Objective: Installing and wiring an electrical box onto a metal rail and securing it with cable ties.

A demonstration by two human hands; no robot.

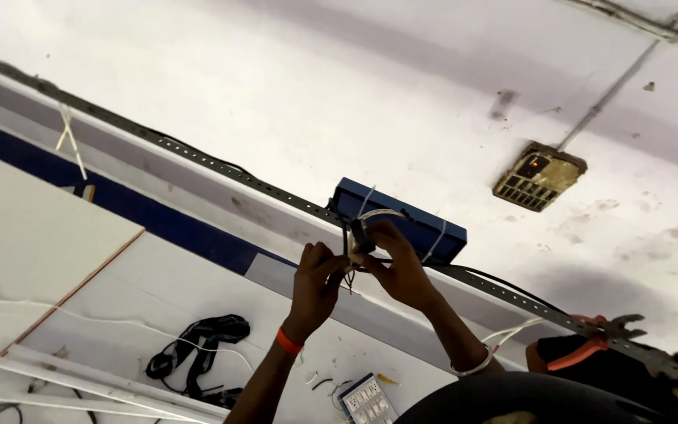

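Wires [352, 245] gathered just below the blue rectangular box [402, 220] are the work in hand: a black lead and a white cable loop that both hands pinch together close under the perforated metal strip [221, 169]. To do this well, I judge the ends should be kept short and steady against each other, with the weight of the cable carried by the strip, not by the joint. Largest around the blue box is the white ceiling [402, 86], stained and scuffed, with a thin conduit running to a rusty square vent-like fitting [539, 175] up and right of the box. Left of the box lie pale panels [33, 235] edged by a dark blue band. Below the box a black cable bundle [198, 353] rests on the panel, and lower right of it orange-handled pliers [594, 341] hang by the strip. The right hand [398, 267] is closed on the black lead; the left hand [319, 283], an orange band at its wrist, seems pinched on the same wires, though its fingertips are hard to see.
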